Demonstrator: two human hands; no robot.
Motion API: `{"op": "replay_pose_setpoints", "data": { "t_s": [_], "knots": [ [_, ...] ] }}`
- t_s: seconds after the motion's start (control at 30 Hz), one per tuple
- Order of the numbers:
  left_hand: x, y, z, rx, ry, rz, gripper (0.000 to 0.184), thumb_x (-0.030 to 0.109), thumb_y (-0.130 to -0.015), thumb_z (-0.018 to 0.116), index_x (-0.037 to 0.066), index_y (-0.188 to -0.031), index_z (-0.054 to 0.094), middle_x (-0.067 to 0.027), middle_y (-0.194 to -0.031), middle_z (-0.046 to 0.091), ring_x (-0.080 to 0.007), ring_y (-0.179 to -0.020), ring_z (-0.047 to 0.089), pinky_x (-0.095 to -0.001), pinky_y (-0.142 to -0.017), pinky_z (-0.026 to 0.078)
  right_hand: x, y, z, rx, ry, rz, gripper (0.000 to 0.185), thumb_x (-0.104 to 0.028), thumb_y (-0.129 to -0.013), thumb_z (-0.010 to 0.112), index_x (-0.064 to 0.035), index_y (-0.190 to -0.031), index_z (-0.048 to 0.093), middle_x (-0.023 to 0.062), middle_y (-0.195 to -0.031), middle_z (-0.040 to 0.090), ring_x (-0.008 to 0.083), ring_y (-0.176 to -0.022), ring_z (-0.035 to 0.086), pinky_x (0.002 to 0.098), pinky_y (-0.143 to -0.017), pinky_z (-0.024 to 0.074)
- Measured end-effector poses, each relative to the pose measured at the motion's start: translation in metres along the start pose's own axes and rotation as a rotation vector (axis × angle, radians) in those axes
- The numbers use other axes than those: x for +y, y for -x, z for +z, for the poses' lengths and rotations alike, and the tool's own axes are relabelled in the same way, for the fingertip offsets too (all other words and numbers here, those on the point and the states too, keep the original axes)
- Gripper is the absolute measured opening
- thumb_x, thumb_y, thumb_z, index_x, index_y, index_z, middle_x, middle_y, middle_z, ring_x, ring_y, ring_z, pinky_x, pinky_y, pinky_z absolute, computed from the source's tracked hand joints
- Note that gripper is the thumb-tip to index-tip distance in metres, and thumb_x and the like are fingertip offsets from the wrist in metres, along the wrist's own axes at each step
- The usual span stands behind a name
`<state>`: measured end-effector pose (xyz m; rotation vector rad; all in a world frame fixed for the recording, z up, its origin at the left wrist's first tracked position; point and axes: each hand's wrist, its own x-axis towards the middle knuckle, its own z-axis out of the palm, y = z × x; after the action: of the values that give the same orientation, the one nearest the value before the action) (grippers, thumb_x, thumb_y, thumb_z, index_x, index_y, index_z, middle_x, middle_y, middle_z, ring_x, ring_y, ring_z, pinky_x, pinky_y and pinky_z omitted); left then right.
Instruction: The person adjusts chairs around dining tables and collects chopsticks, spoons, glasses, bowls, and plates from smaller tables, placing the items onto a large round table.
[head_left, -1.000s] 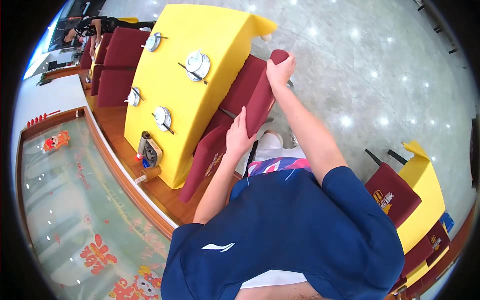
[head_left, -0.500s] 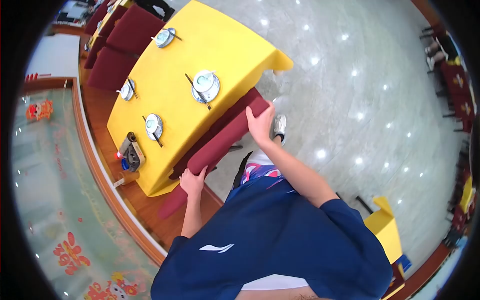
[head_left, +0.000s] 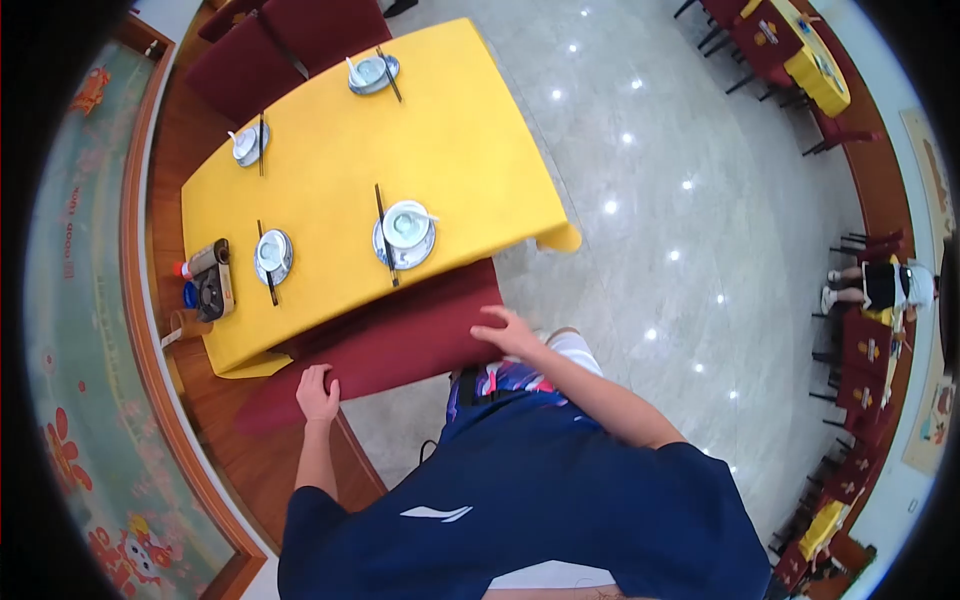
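One yellow-covered tabletop (head_left: 470, 130) stands at 11 o'clock from the maroon chair seating (head_left: 400, 335), which sits at its near edge. The seating's long axis runs from 8 to 2 o'clock, roughly parallel to that edge; its front appears to face 11 o'clock. It lies at 9 o'clock from the right hand (head_left: 508, 335) and 2 o'clock from the left hand (head_left: 318, 393). Both hands are apart, clamped on nothing; light contact cannot be told.
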<state>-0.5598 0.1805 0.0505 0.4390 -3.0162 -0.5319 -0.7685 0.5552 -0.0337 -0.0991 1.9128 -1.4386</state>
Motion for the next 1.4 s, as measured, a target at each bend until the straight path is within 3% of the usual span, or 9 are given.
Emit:
{"op": "replay_pose_setpoints", "data": {
  "t_s": [0.23, 0.33, 0.43, 0.53, 0.73, 0.87, 0.97, 1.17, 1.4],
  "knots": [
    [0.024, 0.016, 0.025, 0.046, -0.31, -0.205, 0.032, 0.023, -0.087, 0.052, 0.004, -0.113, 0.058, -0.0179, -0.121, 0.055, -0.0352, -0.118, 0.048, -0.0425, -0.101, 0.038, -0.005, -0.03, -0.08, -0.515, 0.059, 0.053, 0.058, -0.047, -0.086, 0.064, -0.0104, -0.13, 0.054, 0.014, -0.13, 0.054, 0.0231, -0.118, 0.052, 0.0373, -0.091, 0.0471],
    [0.045, 0.026, 0.068, 0.235, -0.331, -0.68, 0.045, 0.031, -0.096, 0.046, 0.004, -0.131, 0.049, -0.023, -0.139, 0.043, -0.0371, -0.131, 0.037, -0.0435, -0.11, 0.028, 0.024, -0.066, -0.154, -0.527, 0.031, 0.067, 0.051, -0.041, -0.089, 0.062, -0.01, -0.128, 0.056, 0.0096, -0.124, 0.058, 0.0193, -0.108, 0.056, 0.0349, -0.081, 0.0517],
    [0.101, -0.007, 0.114, 0.842, 0.261, -1.185, 0.07, 0.037, -0.093, 0.056, 0.0, -0.145, 0.026, -0.0237, -0.148, 0.03, -0.0374, -0.132, 0.037, -0.0432, -0.109, 0.031, 0.055, -0.099, -0.267, -0.32, 0.123, 0.109, 0.044, -0.035, -0.09, 0.06, -0.0089, -0.125, 0.056, 0.0066, -0.111, 0.063, 0.0153, -0.094, 0.06, 0.0316, -0.074, 0.0526],
    [0.179, -0.048, 0.14, 1.216, 1.256, -1.405, 0.069, 0.033, -0.087, 0.065, -0.012, -0.133, 0.04, -0.0186, -0.133, 0.05, -0.0331, -0.114, 0.055, -0.04, -0.093, 0.049, 0.059, -0.115, -0.409, -0.125, -0.11, 0.305, 0.04, -0.032, -0.09, 0.059, -0.0097, -0.124, 0.055, 0.0073, -0.105, 0.063, 0.0162, -0.092, 0.061, 0.0319, -0.072, 0.0526],
    [0.266, -0.076, 0.172, 0.981, 0.95, -1.528, 0.072, 0.037, -0.076, 0.074, -0.011, -0.124, 0.049, -0.0189, -0.122, 0.057, -0.0308, -0.106, 0.059, -0.0395, -0.092, 0.05, 0.101, -0.121, -0.656, 0.427, -0.371, 0.344, 0.036, -0.033, -0.089, 0.058, -0.01, -0.117, 0.056, 0.0099, -0.097, 0.065, 0.0182, -0.083, 0.063, 0.0321, -0.068, 0.0512],
    [0.381, -0.162, 0.142, 0.643, 0.263, -2.018, 0.066, 0.037, -0.078, 0.069, -0.009, -0.121, 0.047, -0.022, -0.125, 0.053, -0.035, -0.112, 0.055, -0.0442, -0.09, 0.05, 0.121, -0.133, -0.75, 0.702, -0.592, 0.37, 0.032, -0.028, -0.088, 0.057, -0.0078, -0.114, 0.056, 0.0115, -0.093, 0.064, 0.0205, -0.079, 0.062, 0.033, -0.063, 0.05],
    [0.4, -0.2, 0.173, 0.284, -0.598, -1.961, 0.06, 0.038, -0.077, 0.066, -0.004, -0.115, 0.049, -0.021, -0.129, 0.047, -0.0369, -0.118, 0.049, -0.049, -0.092, 0.046, 0.172, -0.16, -0.778, 0.686, -0.812, 0.414, 0.03, -0.024, -0.088, 0.057, -0.0067, -0.113, 0.055, 0.013, -0.089, 0.064, 0.0219, -0.074, 0.061, 0.0338, -0.06, 0.0496],
    [0.387, -0.29, 0.271, 0.195, 0.158, -0.989, 0.06, 0.024, -0.074, 0.065, -0.005, -0.124, 0.045, -0.0325, -0.123, 0.045, -0.0456, -0.118, 0.044, -0.0488, -0.101, 0.038, 0.128, -0.249, -0.734, 0.307, -0.766, 0.592, 0.037, -0.025, -0.089, 0.057, -0.0068, -0.121, 0.052, 0.0164, -0.101, 0.063, 0.0257, -0.085, 0.064, 0.0362, -0.072, 0.0541],
    [0.425, -0.491, 0.342, 0.085, 0.423, -1.237, 0.087, 0.035, -0.077, 0.064, 0.007, -0.148, 0.021, -0.0445, -0.142, 0.014, -0.053, -0.136, 0.018, -0.0509, -0.113, 0.021, 0.008, -0.38, -0.731, 0.142, -0.516, 0.57, 0.037, -0.026, -0.09, 0.056, -0.007, -0.121, 0.051, 0.0164, -0.105, 0.063, 0.0273, -0.092, 0.064, 0.0395, -0.075, 0.0533]
  ]
}}
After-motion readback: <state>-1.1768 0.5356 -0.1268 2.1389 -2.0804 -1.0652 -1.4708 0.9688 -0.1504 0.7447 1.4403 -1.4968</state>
